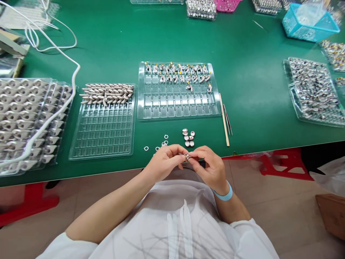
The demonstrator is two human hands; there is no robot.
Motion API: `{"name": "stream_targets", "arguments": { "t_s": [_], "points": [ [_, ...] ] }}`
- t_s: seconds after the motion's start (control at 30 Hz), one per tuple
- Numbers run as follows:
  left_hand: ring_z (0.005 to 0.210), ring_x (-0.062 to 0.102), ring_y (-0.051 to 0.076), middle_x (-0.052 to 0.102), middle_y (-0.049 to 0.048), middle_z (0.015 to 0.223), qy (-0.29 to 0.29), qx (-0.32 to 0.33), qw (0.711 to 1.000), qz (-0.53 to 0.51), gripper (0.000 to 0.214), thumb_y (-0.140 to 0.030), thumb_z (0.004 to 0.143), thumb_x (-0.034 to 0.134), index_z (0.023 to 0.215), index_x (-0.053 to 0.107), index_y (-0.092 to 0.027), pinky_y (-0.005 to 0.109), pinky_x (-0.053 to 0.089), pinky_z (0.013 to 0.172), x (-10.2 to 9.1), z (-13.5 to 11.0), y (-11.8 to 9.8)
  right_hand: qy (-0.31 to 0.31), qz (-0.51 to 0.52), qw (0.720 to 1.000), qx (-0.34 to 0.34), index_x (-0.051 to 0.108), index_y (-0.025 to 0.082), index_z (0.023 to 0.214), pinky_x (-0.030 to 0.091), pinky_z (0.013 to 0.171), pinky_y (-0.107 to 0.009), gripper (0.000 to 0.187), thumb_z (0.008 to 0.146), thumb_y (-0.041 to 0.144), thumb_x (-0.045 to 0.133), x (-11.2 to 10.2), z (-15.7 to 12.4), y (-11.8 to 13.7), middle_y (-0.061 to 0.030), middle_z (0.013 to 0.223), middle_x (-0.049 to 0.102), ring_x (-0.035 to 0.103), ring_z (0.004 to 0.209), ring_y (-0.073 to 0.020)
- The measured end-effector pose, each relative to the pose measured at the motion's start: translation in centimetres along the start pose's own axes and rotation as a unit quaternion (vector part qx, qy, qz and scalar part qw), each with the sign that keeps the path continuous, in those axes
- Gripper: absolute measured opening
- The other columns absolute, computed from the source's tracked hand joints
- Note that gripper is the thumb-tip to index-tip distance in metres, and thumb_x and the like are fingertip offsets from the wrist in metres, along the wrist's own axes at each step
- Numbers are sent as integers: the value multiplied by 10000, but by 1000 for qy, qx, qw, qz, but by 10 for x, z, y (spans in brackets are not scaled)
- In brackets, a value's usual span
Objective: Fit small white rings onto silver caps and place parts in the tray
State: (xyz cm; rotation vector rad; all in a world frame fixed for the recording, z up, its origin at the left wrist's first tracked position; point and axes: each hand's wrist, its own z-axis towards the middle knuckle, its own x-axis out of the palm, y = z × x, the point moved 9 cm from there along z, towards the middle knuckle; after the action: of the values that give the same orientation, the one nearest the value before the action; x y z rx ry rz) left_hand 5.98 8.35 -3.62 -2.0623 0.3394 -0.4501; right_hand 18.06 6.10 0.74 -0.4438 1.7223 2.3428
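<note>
Close to the table's front edge, my left hand (165,161) and my right hand (208,166) meet with fingertips pinched around one small silvery part (187,157). A bit of yellow shows on it; the fingers cover most of the rest. Just beyond my fingers lies a cluster of small round metal caps (189,137). Thin white rings (166,136) are scattered to the left, some partly behind my left hand. Farther back, a clear compartment tray (179,100) carries rows of small curved pieces with yellow tips.
A second clear tray (104,133) holds grey pointed pieces at its top. Stacked trays of grey shells (18,115) and a white cable (60,104) lie left. A wooden stick (224,120) and tweezers (228,120) are right of centre. Farther right are a filled tray (314,88) and blue basket (304,28).
</note>
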Motion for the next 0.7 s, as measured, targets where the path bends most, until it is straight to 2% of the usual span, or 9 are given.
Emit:
{"name": "stream_targets", "arguments": {
  "t_s": [0.23, 0.47, 0.7],
  "points": [
    [580, 549, 116, 630, 14, 671, 3, -14, 1000, -12, 109, -217, 704, 611, 750, 667, -136, 237, 466, 582, 0, -2, -3, 61, -38, 996, -56, 595, 272, 1136, 541, 651, -264, 330, 839, 129, 578, 4, -2, 3, -45, 940, 619, 607, 800, -138],
    [548, 555, 107, 620, -3, 625, 68, -56, 996, -17, 64, -175, 680, 614, 711, 662, -146, 227, 462, 579, 7, 0, 5, 139, -52, 983, -104, 546, 284, 1208, 548, 715, -280, 402, 842, 116, 560, 9, 1, 12, -50, 949, 575, 591, 841, -138],
    [572, 593, 116, 655, 27, 701, 87, -60, 994, -31, 148, -243, 723, 665, 822, 652, -134, 243, 494, 589, 4, 0, 9, 128, -64, 983, -117, 542, 276, 1213, 561, 714, -294, 382, 857, 141, 560, 4, 3, 14, -51, 946, 606, 607, 853, -149]
  ]
}}
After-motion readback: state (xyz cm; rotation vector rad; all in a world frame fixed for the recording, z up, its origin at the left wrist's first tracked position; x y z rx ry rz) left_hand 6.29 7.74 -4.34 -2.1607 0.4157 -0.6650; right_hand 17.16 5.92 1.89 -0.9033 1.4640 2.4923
